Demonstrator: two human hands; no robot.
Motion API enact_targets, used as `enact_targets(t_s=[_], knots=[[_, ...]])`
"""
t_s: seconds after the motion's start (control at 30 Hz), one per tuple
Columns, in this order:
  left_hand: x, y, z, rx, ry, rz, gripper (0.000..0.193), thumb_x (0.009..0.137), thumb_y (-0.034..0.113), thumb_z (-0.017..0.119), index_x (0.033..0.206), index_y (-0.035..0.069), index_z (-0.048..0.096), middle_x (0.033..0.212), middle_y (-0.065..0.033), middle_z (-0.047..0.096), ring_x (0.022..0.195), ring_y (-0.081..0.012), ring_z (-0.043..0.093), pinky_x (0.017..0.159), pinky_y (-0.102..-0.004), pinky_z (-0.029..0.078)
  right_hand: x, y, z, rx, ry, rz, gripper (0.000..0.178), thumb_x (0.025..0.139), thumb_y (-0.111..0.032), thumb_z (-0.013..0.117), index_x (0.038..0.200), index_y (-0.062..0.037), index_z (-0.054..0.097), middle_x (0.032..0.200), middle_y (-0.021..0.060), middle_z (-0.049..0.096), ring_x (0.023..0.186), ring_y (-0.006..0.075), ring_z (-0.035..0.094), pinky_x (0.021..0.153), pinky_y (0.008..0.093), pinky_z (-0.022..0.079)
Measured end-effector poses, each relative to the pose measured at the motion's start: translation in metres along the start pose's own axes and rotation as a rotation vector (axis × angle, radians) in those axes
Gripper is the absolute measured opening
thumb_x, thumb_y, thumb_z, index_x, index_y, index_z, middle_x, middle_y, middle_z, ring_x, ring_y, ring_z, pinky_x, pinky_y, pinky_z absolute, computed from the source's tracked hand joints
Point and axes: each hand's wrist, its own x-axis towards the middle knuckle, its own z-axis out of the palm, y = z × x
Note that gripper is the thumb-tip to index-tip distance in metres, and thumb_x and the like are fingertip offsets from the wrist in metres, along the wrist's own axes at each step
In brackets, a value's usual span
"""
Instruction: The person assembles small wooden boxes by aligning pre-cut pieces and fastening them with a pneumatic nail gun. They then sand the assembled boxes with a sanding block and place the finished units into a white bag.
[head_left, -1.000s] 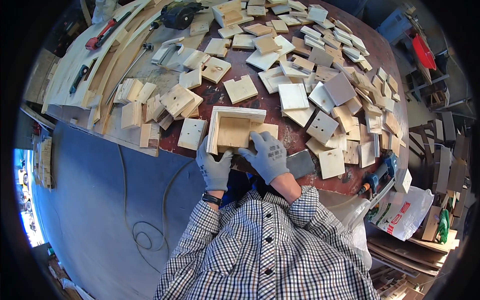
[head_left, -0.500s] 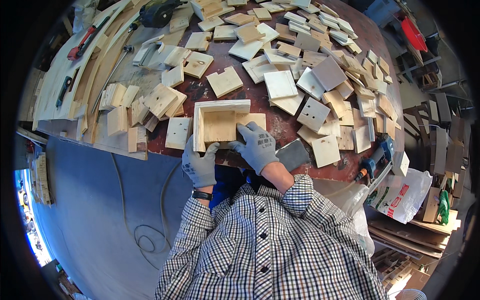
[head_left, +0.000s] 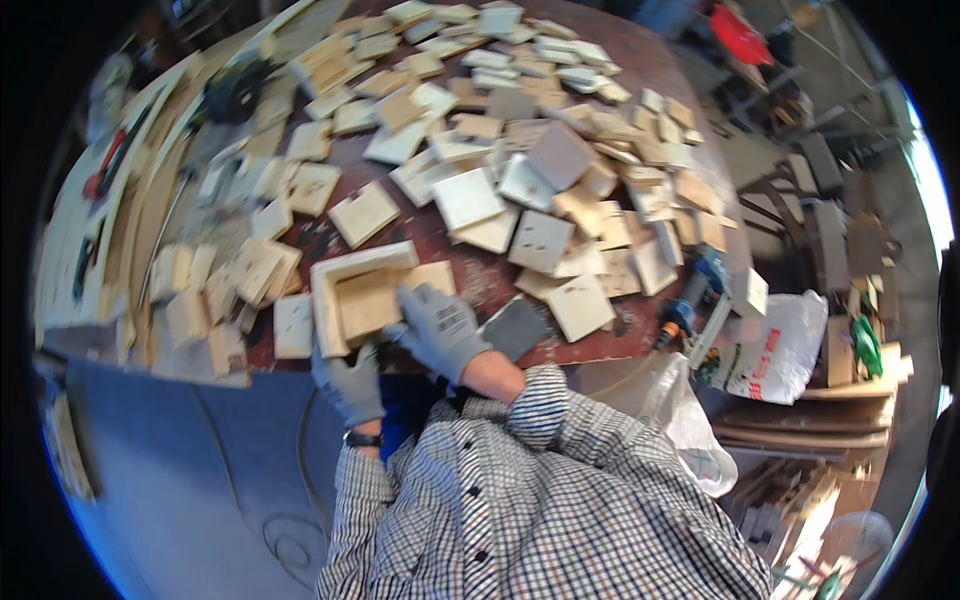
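At the table's near edge, a small corner assembly of pale wooden boards [head_left: 322,305] stands with a back wall and a left wall around a flat wooden piece [head_left: 366,303]. Its lower left corner is gripped by my left hand [head_left: 348,387], gloved in grey, with part of the fingers hidden behind the wood. My right hand [head_left: 442,330], in a matching glove, closes on the assembly's right side. A pale board [head_left: 435,276] shows just beyond those fingers. Beside the right hand lies a dark grey flat plate [head_left: 514,329].
Many loose wooden blocks [head_left: 468,200] cover the dark red table [head_left: 330,232]. A blue power tool [head_left: 690,300] lies at the right edge, above a white plastic bag [head_left: 775,350]. Long boards [head_left: 125,225] and a red-handled tool [head_left: 104,172] lie at the left.
The whole view has swung, so the table and both hands sit further left and lower in the picture. Both hands stay on the wooden assembly.
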Motion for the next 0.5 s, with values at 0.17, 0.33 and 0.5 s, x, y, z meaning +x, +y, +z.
enact_targets(t_s=[0.17,0.33,0.5], knots=[[-0.002,-0.023,0.012,-0.039,0.072,0.040,0.061,0.087,0.022,0.087,0.134,-0.007,0.062,0.123,-0.0248,0.072,0.109,-0.0347,0.072,0.095,-0.0452,0.056,-0.012,-0.011,0.006,0.186,-0.008,0.159,0.059,0.100,-0.041,0.063,0.144,-0.0041,0.052,0.120,0.0210,0.064,0.105,0.0412,0.067,0.089,0.0529,0.054],[0.001,-0.009,0.003,-0.067,0.006,0.008,0.060,0.086,0.022,0.088,0.133,-0.007,0.064,0.125,-0.0237,0.072,0.106,-0.0343,0.072,0.094,-0.0448,0.056,0.002,-0.023,-0.008,0.576,-0.080,0.570,0.078,0.090,-0.052,0.071,0.149,-0.0020,0.056,0.132,0.0240,0.069,0.120,0.0385,0.069,0.105,0.0453,0.053],[0.003,-0.026,0.003,0.008,0.122,0.042,0.059,0.078,0.019,0.089,0.127,-0.006,0.067,0.112,-0.0247,0.073,0.102,-0.0416,0.071,0.094,-0.0452,0.055,-0.005,-0.019,-0.016,0.954,-0.083,0.464,0.049,0.087,-0.029,0.077,0.124,0.0024,0.073,0.114,0.0205,0.076,0.101,0.0256,0.074,0.090,0.0373,0.058]])
